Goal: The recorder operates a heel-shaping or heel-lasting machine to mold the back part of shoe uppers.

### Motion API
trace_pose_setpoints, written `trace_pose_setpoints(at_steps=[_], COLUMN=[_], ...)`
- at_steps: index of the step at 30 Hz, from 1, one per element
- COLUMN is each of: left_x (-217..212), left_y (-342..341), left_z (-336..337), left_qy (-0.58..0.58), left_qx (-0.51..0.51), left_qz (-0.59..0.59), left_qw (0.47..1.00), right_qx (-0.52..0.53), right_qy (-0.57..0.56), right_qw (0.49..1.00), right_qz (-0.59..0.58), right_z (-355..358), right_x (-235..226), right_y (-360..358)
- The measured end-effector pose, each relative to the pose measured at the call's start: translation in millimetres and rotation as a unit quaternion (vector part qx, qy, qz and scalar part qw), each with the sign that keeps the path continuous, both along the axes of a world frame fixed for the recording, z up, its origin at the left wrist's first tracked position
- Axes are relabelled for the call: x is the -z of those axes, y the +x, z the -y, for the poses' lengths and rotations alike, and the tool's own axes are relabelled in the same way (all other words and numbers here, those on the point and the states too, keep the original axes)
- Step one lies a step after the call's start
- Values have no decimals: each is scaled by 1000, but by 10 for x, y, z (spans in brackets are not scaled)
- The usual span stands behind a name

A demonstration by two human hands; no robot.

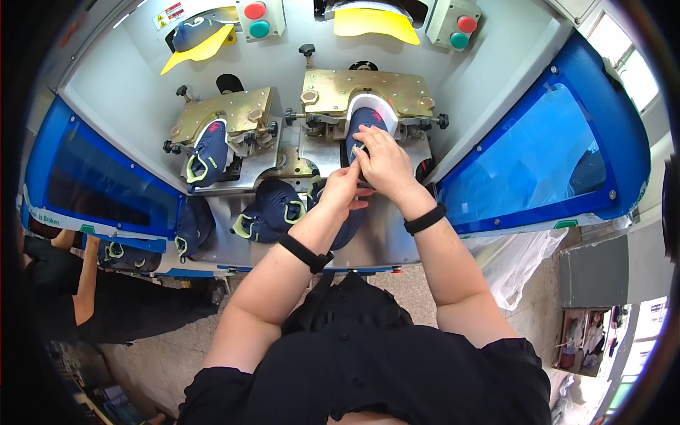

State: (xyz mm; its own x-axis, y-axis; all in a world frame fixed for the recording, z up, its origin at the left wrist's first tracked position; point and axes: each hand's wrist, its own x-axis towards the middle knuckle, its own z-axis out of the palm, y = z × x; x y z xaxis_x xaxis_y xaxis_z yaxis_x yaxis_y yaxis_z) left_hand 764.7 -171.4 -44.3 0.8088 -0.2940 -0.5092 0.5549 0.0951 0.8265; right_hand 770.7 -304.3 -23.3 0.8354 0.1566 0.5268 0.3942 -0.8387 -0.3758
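A navy shoe (370,117) with a red mark lies toe-first in the white U-shaped pad (392,118) of the right-hand brass-coloured clamp (365,86). My right hand (388,164) is on top of it, fingers curled over the upper near the opening. At the shoe's near end, my left hand (343,186) grips close by, thumb up against the right hand; its other fingers partly show below. My hands cover the shoe's opening and heel. In the left-hand clamp (244,106), a second navy shoe (210,152) with lime-green lining sits with its toe in the pad.
Several navy shoes (276,202) lie on the metal shelf (389,241) before me. Yellow guards (375,25) and red-and-green button boxes (453,25) sit above. Blue-framed side panels (531,156) flank the machine. At the left, another person's arm (86,283) is near more shoes.
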Motion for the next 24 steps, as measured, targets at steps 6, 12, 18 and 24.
trace_pose_setpoints(at_steps=[6, 12, 18, 24], left_x=[73, 437, 1006, 900], left_y=[27, -183, -554, -670], left_z=[-26, -747, -1405, -1277], left_qy=[-14, 38, 106, 279], left_qx=[13, -88, -124, -90], left_qz=[-3, 83, 6, 253], left_qw=[1000, 992, 987, 922], right_qx=[19, -46, 129, -50], right_qy=[-32, -87, 90, 48], right_qw=[999, 983, 976, 968], right_qz=[-20, 157, -149, -242], right_z=[-33, -165, -599, -647], right_x=[26, 95, 1059, 1179], right_y=[40, -619, -970, -801])
